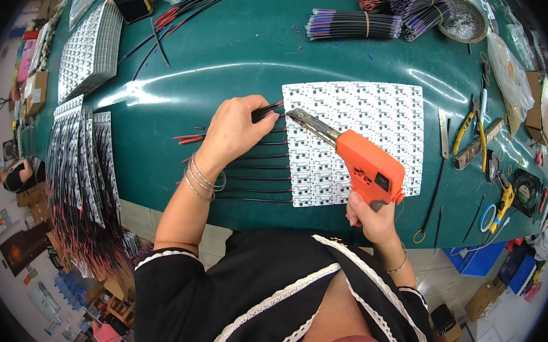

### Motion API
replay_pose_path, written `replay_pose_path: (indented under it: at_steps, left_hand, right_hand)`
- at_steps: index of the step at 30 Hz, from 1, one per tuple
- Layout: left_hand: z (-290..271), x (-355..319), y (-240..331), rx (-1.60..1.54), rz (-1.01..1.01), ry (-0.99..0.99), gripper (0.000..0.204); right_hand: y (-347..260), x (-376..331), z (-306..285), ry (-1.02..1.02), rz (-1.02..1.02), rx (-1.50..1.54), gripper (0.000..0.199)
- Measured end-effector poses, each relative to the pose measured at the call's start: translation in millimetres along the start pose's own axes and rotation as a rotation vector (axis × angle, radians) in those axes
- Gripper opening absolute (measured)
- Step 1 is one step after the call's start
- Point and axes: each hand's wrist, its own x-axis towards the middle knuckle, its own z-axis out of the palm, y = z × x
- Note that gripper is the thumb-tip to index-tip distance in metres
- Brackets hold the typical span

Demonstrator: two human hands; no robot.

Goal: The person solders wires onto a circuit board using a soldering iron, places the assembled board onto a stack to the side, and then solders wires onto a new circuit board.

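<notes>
My left hand [236, 126] pinches several black wires [263, 111] with red tips at the upper left edge of a white circuit board panel [372, 119]. In my right hand [372, 218] is an orange soldering gun [369, 164], gripped by its handle. Its metal tip reaches the panel's left edge, close beside the wire ends; whether they touch cannot be made out. Below my left hand, more black wires [259, 179] run out leftward from that edge in a row. The panel lies flat and carries rows of small dark parts.
A stack of white panels [91, 50] stands at the far left, with wired panels [86, 159] hanging below it. Bundled wires [356, 24] and a round metal bowl [464, 21] lie at the back right. Yellow-handled pliers [463, 133] and a small fan [527, 190] are at the right.
</notes>
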Motion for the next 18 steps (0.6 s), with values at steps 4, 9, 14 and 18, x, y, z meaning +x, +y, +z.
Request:
replay_pose_path:
  at_steps: [4, 9, 14, 18]
  left_hand:
    - [2.1, -0.1, -2.3, -0.012, 0.021, 0.016, 0.021]
    - [2.4, 0.2, -4.0, 0.003, 0.029, 0.025, 0.021]
    - [2.2, 0.0, -4.1, 0.01, 0.019, 0.021, 0.021]
    - [1.9, -0.9, -3.0, -0.011, 0.022, 0.007, 0.021]
  right_hand:
    - [-0.9, -0.4, -0.1, -0.004, 0.013, -0.011, 0.014]
    - [0.5, -0.7, -0.8, -0.008, -0.004, 0.08, 0.024]
    - [2.0, -4.0, -2.6, -0.012, -0.043, 0.087, 0.029]
    - [2.8, -6.0, -2.5, -0.007, -0.001, 0.068, 0.029]
